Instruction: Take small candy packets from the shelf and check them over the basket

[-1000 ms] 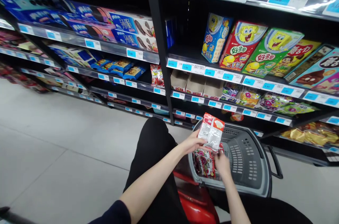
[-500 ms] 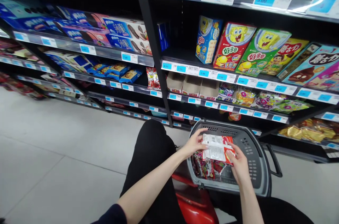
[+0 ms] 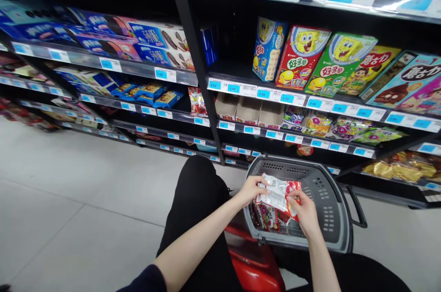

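Between both hands is a red-and-white candy packet [image 3: 275,193], its pale printed back facing up. My left hand [image 3: 252,191] pinches its left end, fingers closed on the edge. At the right end, my right hand [image 3: 305,209] grips it with thumb and fingers. The packet is held over a grey shopping basket [image 3: 339,237]. Inside the basket, below the packet, lie several colourful candy bags [image 3: 268,218], partly covered by it and by my hands.
A shelf unit [image 3: 193,48] stands ahead, with blue biscuit boxes [image 3: 156,37] at left and cartoon snack boxes [image 3: 303,57] at right. Gummy candy bags [image 3: 317,124] lie on a lower shelf. Something red [image 3: 255,266] is between my legs. The basket's black handle [image 3: 358,209] sticks out right.
The packet has tilted, its right end lower, and shifted slightly left. My right hand has moved left with it and closed more tightly; my left fingers have closed in on its edge.
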`<state>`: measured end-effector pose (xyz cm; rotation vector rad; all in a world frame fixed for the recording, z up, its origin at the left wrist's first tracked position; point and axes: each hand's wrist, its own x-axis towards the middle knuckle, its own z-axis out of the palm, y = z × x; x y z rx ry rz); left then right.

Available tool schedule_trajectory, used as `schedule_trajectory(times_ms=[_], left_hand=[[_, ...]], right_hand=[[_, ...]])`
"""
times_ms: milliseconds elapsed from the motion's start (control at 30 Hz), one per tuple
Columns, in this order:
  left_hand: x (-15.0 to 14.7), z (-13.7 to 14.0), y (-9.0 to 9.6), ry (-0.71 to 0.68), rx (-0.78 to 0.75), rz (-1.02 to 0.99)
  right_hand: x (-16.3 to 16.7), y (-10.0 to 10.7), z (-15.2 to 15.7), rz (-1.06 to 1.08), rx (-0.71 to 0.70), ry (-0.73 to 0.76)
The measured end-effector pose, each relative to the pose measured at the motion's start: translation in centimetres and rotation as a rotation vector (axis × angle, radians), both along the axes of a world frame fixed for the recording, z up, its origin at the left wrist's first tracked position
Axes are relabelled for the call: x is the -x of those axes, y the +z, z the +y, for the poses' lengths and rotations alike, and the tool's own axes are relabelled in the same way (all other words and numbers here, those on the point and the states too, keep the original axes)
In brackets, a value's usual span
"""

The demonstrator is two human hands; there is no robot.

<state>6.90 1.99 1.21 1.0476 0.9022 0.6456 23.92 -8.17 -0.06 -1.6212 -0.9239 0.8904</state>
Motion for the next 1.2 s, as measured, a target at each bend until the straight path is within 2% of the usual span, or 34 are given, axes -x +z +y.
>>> schedule_trajectory(times_ms=[167, 300, 400, 500, 667, 767, 867, 1000, 1133, 1200], left_hand=[[0.2, 0.4, -0.1, 0.05, -0.047, -0.001], [0.8, 0.6, 0.7, -0.032, -0.121, -0.078], [1.2, 0.6, 1.2, -0.096, -0.128, -0.105], [1.1, 0.5, 1.2, -0.051, -0.106, -0.125], [0.9, 0.5, 0.7, -0.022, 0.075, -0.259], [1.1, 0.8, 0.8, -0.049, 0.242, -0.309], [1.5, 0.8, 1.2, -0.22, 0.513, -0.39], [1.6, -0.5, 2.6, -0.577, 0.791, -0.425], [1.6, -1.8, 3.1, -0.936, 0.886, -0.411], [1.8, -1.6, 2.3, -0.992, 0.867, -0.369]], right_hand=[[0.1, -0.2, -0.2, 0.174, 0.007, 0.006], [0.6, 0.4, -0.2, 0.275, -0.028, 0.026], [1.1, 0.5, 0.0, 0.19, -0.046, -0.038], [1.6, 0.4, 0.2, 0.073, -0.048, -0.092], [1.4, 0.8, 0.2, -0.018, -0.088, -0.088], [1.1, 1.4, 0.2, 0.038, -0.139, -0.119], [1.2, 2.4, 0.0, 0.19, -0.153, -0.044], [1.5, 3.5, -0.4, 0.279, -0.143, 0.077], [0.7, 3.1, -0.9, 0.255, -0.061, 0.223], [-0.1, 2.4, -1.1, 0.193, -0.055, 0.259]])
